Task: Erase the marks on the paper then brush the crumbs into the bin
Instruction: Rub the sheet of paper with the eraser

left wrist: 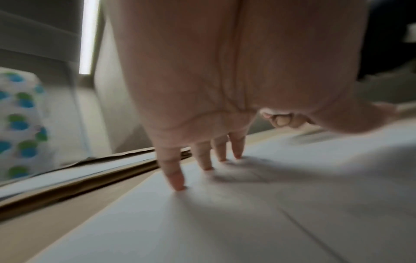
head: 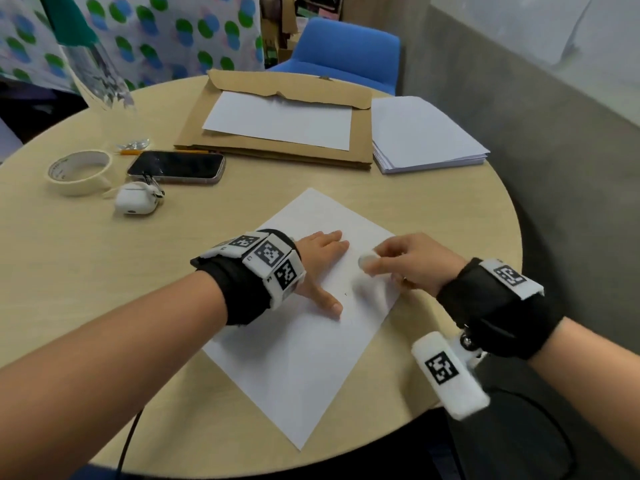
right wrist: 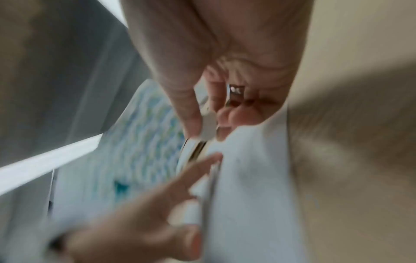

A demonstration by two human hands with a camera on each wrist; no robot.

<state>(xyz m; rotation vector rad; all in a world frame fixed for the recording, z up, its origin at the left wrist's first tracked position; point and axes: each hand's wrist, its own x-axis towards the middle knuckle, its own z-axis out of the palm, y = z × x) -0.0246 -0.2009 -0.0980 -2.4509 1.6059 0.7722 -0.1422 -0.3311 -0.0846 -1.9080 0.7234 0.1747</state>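
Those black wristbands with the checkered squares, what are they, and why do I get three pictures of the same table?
No machine here: a person works with bare hands, wearing three cameras. The large picture comes from a camera on the head, looking down. The other two come from cameras strapped to each wrist, looking along the hand, so they are close and blurry.

On the round table lies a sheet of paper. The left hand presses flat on it, fingers straight, to keep it from sliding. The right hand pinches a small white eraser against the sheet.

Farther back lie a phone, a roll of tape, a white earbud case, a brown envelope with a sheet on it, and a stack of paper. I see no bin.
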